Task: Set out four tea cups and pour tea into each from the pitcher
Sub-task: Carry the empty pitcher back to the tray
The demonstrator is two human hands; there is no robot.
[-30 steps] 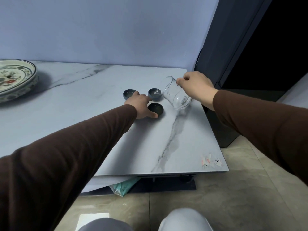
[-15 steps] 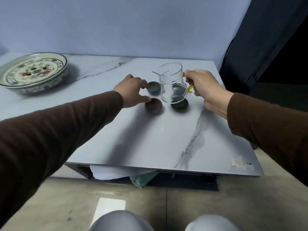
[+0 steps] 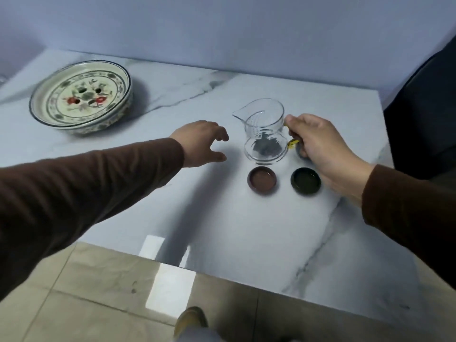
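Note:
A clear glass pitcher (image 3: 265, 130) stands upright over the marble table (image 3: 222, 218), its spout pointing left. My right hand (image 3: 318, 146) grips its yellow-trimmed handle. Through the glass I see a dark cup behind or under it. A brown cup (image 3: 263, 180) and a dark green cup (image 3: 306, 180) sit side by side just in front of the pitcher. Another cup (image 3: 299, 150) is mostly hidden behind my right hand. My left hand (image 3: 203, 143) hovers to the left of the pitcher, fingers spread and holding nothing.
A large painted ceramic dish (image 3: 81, 96) sits at the back left of the table. A dark curtain (image 3: 424, 114) hangs at the right. The table's front edge runs diagonally above a tiled floor (image 3: 98, 292), where a shoe (image 3: 191, 319) shows.
My left hand has let go of the brown cup and drawn back to the left. The pitcher went from tilted over a cup to upright, and my head has moved left.

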